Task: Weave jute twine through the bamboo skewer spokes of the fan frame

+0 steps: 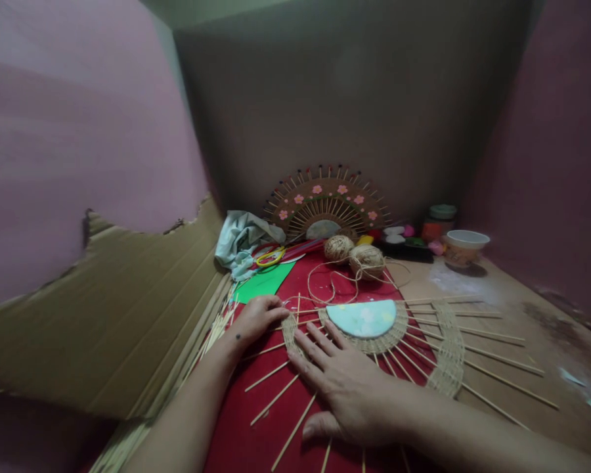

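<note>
A half-round woven piece with thin sticks fanning out lies on red cloth (246, 420), a pale blue half disc (364, 318) at its centre. Its outer twine band (448, 348) shows at the right and again at the left. My left hand (261, 318) has its fingers bent together at the left end of that band; what they hold, if anything, is hidden. Flat across the sticks and the band's left part rests my right hand (342, 387), fingers spread, covering part of the weave.
Two twine balls (367, 261) with loose strands sit behind. A finished flowered fan (325, 197) leans on the back wall. Also in view are a bowl (465, 249), a jar (438, 223), green paper (263, 284), crumpled cloth (243, 236), cardboard (142, 315) and loose sticks (217, 332).
</note>
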{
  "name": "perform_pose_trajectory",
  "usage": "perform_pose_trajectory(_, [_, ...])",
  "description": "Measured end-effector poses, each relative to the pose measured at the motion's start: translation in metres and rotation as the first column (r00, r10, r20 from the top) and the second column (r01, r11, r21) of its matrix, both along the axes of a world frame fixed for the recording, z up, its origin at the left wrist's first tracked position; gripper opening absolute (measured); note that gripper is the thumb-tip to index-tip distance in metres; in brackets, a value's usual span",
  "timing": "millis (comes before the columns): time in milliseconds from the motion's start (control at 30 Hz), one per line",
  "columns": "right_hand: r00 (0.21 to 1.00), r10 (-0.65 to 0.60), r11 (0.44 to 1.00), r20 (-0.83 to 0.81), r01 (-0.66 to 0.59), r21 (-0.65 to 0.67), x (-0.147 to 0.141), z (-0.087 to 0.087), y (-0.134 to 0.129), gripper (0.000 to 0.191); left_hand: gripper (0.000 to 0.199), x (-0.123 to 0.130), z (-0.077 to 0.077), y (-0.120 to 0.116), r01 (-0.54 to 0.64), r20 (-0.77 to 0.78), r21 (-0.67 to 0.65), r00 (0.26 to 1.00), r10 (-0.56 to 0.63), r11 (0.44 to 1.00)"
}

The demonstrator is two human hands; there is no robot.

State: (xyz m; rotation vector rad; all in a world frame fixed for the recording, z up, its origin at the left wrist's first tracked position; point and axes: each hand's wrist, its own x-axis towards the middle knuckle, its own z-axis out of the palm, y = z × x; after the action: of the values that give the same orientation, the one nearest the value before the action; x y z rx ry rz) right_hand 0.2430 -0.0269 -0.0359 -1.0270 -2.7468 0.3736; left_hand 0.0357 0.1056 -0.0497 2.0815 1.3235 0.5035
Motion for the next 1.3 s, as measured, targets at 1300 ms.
perform_pose_trajectory(1300, [0.998,-0.033,0.981,0.046,0.024,0.191,-0.002,-0.018,0.002,0.093,0.036,0.002,0.006,-0.005,-0.043,0.142,-0.106,0.988,0.058,0.993])
